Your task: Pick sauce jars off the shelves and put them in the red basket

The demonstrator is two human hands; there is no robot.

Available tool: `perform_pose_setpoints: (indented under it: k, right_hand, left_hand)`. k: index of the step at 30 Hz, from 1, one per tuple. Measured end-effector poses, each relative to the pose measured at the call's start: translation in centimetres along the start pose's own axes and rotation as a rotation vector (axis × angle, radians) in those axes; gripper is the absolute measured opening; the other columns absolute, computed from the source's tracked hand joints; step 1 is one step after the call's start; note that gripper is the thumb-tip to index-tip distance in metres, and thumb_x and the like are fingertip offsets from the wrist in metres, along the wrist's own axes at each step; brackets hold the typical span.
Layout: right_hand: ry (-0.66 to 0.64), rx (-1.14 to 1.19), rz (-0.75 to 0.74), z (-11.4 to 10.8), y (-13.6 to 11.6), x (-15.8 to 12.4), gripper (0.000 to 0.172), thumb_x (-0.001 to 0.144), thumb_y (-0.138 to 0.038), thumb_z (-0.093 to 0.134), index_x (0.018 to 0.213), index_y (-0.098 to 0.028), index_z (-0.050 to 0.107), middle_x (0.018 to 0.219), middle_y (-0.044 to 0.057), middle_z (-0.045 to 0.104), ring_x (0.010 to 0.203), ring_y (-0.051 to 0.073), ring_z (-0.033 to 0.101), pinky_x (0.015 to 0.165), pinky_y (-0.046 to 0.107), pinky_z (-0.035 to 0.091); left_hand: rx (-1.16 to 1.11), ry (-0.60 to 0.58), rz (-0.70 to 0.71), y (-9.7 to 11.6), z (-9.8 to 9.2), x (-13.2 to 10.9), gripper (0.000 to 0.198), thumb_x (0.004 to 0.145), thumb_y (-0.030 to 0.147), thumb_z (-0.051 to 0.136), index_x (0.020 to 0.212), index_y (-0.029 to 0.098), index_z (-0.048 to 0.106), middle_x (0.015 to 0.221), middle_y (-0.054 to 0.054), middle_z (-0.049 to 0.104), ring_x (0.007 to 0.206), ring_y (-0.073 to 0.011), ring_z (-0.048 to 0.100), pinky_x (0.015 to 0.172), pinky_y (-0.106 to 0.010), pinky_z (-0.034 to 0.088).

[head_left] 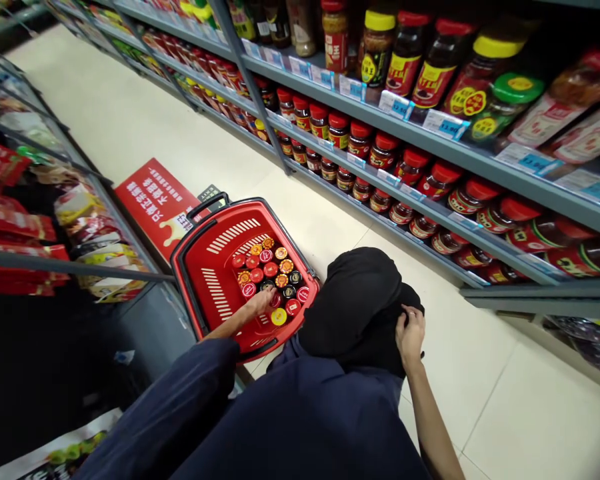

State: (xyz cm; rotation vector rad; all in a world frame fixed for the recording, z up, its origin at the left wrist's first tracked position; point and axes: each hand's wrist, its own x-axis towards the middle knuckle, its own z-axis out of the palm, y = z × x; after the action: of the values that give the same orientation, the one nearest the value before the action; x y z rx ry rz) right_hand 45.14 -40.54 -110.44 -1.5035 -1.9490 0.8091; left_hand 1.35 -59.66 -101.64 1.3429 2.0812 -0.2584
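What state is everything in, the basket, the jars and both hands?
Basket, on the floor, holding jars.
Jars in basket, upright, lids on.
Left hand, down on the basket's jars.
Right hand, fingers bent, on the black knee.
Shelf jars, upright in rows, lids on.

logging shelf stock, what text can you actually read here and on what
Nothing reads with certainty.
Red floor sign: white Chinese characters, upside down, blurred.
Shelf price tags: digits blurred.
Shelf jar labels: too blurred.
Jar lids in the red basket: print too small.

one basket; roughly nineteen jars inside; one left hand, one right hand
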Motion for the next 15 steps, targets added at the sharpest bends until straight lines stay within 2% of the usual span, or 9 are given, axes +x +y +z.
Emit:
perform_pose_setpoints:
  k: [2, 4, 6, 8, 10, 12, 13, 14, 15]
  right_hand:
    - [0.003, 0.031, 0.014, -0.3, 0.2, -0.1, 0.038, 0.096, -0.03, 0.044, 0.116, -0.012, 0.071, 0.117, 0.018, 0.064, 0.113, 0.029, 0.059, 0.108, 0.052, 0.046]
    - [0.004, 0.073, 0.031, -0.7, 0.3, 0.0, 0.037, 0.095, -0.032, 0.046, 0.114, -0.012, 0.071, 0.115, 0.017, 0.065, 0.112, 0.029, 0.061, 0.108, 0.052, 0.046]
    - [0.014, 0.122, 0.061, -1.5, -0.3, 0.6, 0.037, 0.095, -0.033, 0.047, 0.114, -0.012, 0.07, 0.115, 0.016, 0.067, 0.106, 0.028, 0.065, 0.102, 0.051, 0.051]
    - [0.061, 0.208, 0.11, -2.6, -2.5, 1.9, 0.038, 0.098, -0.037, 0.047, 0.118, -0.013, 0.068, 0.116, 0.016, 0.069, 0.099, 0.025, 0.068, 0.094, 0.047, 0.055]
    - [0.15, 0.365, 0.156, -4.4, -6.7, 3.6, 0.038, 0.1, -0.041, 0.05, 0.123, -0.016, 0.065, 0.121, 0.014, 0.069, 0.1, 0.024, 0.07, 0.093, 0.044, 0.055]
    - [0.223, 0.561, 0.126, -6.9, -12.6, 5.4, 0.035, 0.1, -0.043, 0.055, 0.123, -0.019, 0.067, 0.122, 0.012, 0.069, 0.1, 0.023, 0.071, 0.095, 0.043, 0.055]
    - [0.213, 0.635, 0.065, -8.3, -15.9, 6.1, 0.033, 0.1, -0.042, 0.056, 0.123, -0.021, 0.067, 0.123, 0.011, 0.069, 0.099, 0.022, 0.071, 0.096, 0.042, 0.055]
    - [0.144, 0.708, -0.017, -9.7, -19.2, 6.7, 0.03, 0.101, -0.041, 0.056, 0.122, -0.023, 0.068, 0.122, 0.01, 0.07, 0.101, 0.021, 0.071, 0.098, 0.041, 0.054]
    - [0.013, 0.756, -0.116, -10.9, -22.3, 7.1, 0.029, 0.102, -0.04, 0.056, 0.121, -0.025, 0.069, 0.123, 0.009, 0.071, 0.107, 0.022, 0.07, 0.101, 0.041, 0.053]
  left_hand:
    - [-0.02, 0.045, -0.008, -0.4, -2.0, -1.0, 0.059, 0.071, 0.03, 0.082, 0.122, 0.006, 0.064, 0.124, -0.021, 0.065, 0.103, -0.0304, 0.069, 0.092, -0.041, 0.056]
    - [-0.034, 0.117, -0.028, -0.8, -5.2, -3.2, 0.061, 0.071, 0.034, 0.079, 0.124, 0.008, 0.064, 0.122, -0.018, 0.065, 0.104, -0.0306, 0.068, 0.094, -0.039, 0.055]
    - [-0.064, 0.228, -0.033, -0.8, -9.5, -6.2, 0.058, 0.077, 0.041, 0.073, 0.126, 0.01, 0.064, 0.119, -0.015, 0.064, 0.105, -0.0292, 0.066, 0.096, -0.039, 0.053]
    - [-0.179, 0.394, 0.028, 0.1, -14.6, -9.4, 0.054, 0.083, 0.045, 0.069, 0.125, 0.012, 0.065, 0.112, -0.009, 0.064, 0.098, -0.0248, 0.065, 0.092, -0.037, 0.053]
    - [-0.364, 0.558, 0.142, 2.3, -19.7, -12.0, 0.051, 0.086, 0.048, 0.07, 0.124, 0.014, 0.067, 0.11, -0.006, 0.063, 0.09, -0.0207, 0.062, 0.085, -0.034, 0.052]
    - [-0.494, 0.71, 0.298, 5.7, -23.9, -13.3, 0.054, 0.085, 0.054, 0.072, 0.123, 0.015, 0.069, 0.11, -0.007, 0.064, 0.095, -0.0212, 0.06, 0.088, -0.035, 0.05]
    - [-0.543, 0.754, 0.367, 7.9, -25.7, -13.4, 0.056, 0.083, 0.058, 0.074, 0.121, 0.017, 0.071, 0.109, -0.007, 0.066, 0.096, -0.0212, 0.06, 0.087, -0.034, 0.05]
    - [-0.578, 0.781, 0.415, 10.4, -27.1, -13.3, 0.057, 0.08, 0.06, 0.075, 0.117, 0.017, 0.073, 0.105, -0.006, 0.067, 0.093, -0.0209, 0.061, 0.084, -0.033, 0.051]
    - [-0.609, 0.793, 0.425, 13.2, -28.4, -12.9, 0.057, 0.078, 0.062, 0.076, 0.113, 0.017, 0.075, 0.101, -0.006, 0.069, 0.088, -0.0199, 0.062, 0.079, -0.032, 0.051]
